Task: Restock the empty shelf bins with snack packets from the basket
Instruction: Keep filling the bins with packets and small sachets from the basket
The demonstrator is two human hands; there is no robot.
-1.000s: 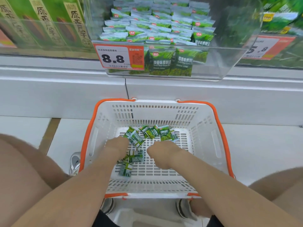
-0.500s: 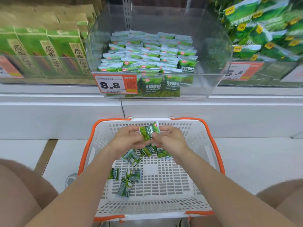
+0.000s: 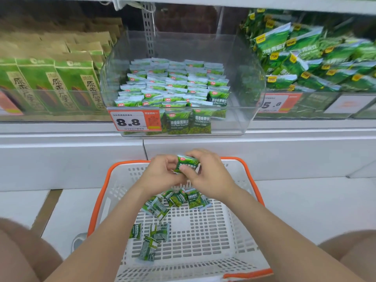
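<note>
A white basket with an orange rim [image 3: 234,231] stands on the floor below the shelf. Several small green snack packets [image 3: 179,199] lie loose on its bottom, with a few more packets [image 3: 151,239] nearer to me. My left hand [image 3: 160,171] and my right hand [image 3: 207,174] meet above the basket's far edge, both gripping a small stack of green packets [image 3: 186,163]. Above, a clear plastic bin [image 3: 240,110] on the shelf holds rows of the same packets [image 3: 175,86], with bare room on its right side.
An orange 8.8 price tag [image 3: 135,123] hangs on the bin's front. Tall green and brown bags [image 3: 57,84] fill the bin to the left. Larger green bags [image 3: 315,58] pile in the bin to the right. My bare knees [image 3: 24,255] flank the basket.
Both hands took packets off the basket bottom and rose together toward the shelf. My view tilted up, so the bin shows more fully.
</note>
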